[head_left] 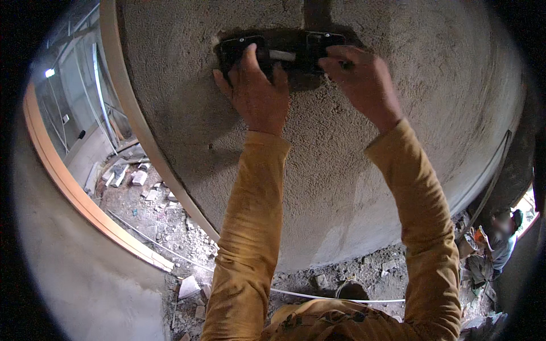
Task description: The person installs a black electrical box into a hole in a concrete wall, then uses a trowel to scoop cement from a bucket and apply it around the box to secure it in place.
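black box recessed in the wall at the spread fingers of the left hand; second box by the right hand, fingertips bunched, grip cannot be told. hands apart, pale tube between.

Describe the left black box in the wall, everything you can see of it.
The black box looks like dark plastic, squarish, with a thin rim and a small bright screw near its top edge. It is set into a roughly cut recess in the rough grey wall, its open face toward the viewer. The left hand reaches over it, hiding its lower part; its interior is too dark to make out.
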Motion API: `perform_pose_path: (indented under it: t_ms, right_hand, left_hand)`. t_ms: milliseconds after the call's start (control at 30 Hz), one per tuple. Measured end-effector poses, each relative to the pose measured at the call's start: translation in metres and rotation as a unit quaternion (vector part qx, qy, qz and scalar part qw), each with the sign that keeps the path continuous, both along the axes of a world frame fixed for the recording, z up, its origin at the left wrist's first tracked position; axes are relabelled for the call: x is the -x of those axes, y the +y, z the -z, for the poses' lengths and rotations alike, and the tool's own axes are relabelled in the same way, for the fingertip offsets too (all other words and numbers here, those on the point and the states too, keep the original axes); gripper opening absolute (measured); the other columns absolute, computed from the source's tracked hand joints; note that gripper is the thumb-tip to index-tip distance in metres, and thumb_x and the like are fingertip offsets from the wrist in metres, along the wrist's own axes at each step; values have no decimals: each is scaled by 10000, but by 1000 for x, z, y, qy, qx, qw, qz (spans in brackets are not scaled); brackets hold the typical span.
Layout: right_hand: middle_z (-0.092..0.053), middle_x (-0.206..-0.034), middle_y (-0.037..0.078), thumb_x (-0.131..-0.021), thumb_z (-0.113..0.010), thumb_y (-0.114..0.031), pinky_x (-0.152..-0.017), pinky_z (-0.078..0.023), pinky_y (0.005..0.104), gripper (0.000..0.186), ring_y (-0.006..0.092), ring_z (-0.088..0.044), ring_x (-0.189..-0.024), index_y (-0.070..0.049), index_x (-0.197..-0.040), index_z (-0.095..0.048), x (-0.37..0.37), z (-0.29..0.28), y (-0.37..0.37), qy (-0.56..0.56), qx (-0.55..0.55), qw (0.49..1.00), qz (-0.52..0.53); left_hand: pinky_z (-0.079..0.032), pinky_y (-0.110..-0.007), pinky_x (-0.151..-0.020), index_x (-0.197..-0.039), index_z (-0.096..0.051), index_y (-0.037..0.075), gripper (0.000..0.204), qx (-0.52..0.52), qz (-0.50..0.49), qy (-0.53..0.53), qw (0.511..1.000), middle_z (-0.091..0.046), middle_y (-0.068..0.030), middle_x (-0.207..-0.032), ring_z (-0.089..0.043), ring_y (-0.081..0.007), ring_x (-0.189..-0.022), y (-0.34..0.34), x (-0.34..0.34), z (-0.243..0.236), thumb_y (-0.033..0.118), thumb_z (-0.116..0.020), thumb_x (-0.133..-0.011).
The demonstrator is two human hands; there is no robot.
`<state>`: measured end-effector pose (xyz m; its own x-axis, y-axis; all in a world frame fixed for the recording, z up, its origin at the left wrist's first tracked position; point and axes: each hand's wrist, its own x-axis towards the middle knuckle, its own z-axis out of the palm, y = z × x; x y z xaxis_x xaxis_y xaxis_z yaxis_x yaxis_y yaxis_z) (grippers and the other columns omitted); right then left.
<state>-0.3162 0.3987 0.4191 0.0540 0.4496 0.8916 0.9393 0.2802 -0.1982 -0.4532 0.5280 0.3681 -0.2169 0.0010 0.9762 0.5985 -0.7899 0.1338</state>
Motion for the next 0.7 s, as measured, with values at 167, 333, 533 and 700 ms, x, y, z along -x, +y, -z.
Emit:
perform_pose_path:
  t_ms: [167,333,533,700]
  right_hand:
    - [-679,-944,175,-837,-625,-435,-767,-523,443,412,362,-653,-872,-90,-1057,-674,3,9,18,-3,-4,1000,27]
    - [-682,-956,172,-832,-618,-457,-770,-527,444,435,349,-655,-888,-97,-1070,-672,9,5,26,4,-1,1000,13]
    - [-684,-894,165,-833,-609,-450,-723,-538,453,373,344,-661,-845,-130,-995,-708,15,4,26,5,23,999,38]
    - [-685,-861,156,-845,-595,-441,-710,-545,445,341,342,-664,-813,-129,-903,-719,10,5,33,-27,8,998,59]
  left_hand:
    - [-210,-552,-1098,-1225,-516,88,410,-113,5,31,993,-564,-122,-1182,-491,-275,-1203,-14,11,-7,317,-581,-891]
    - [-273,-501,-1063,-1163,-589,128,399,-150,-163,287,932,-596,-24,-1184,-473,-232,-1216,-16,34,-47,203,-662,-778]
    - [-341,-453,-970,-1068,-634,118,318,-83,-207,414,883,-628,-18,-1106,-514,-227,-1138,-30,35,-68,143,-648,-751]
    - [-350,-433,-952,-1014,-631,110,236,-67,-227,444,864,-628,-36,-1050,-530,-226,-1099,-26,31,-72,126,-602,-780]
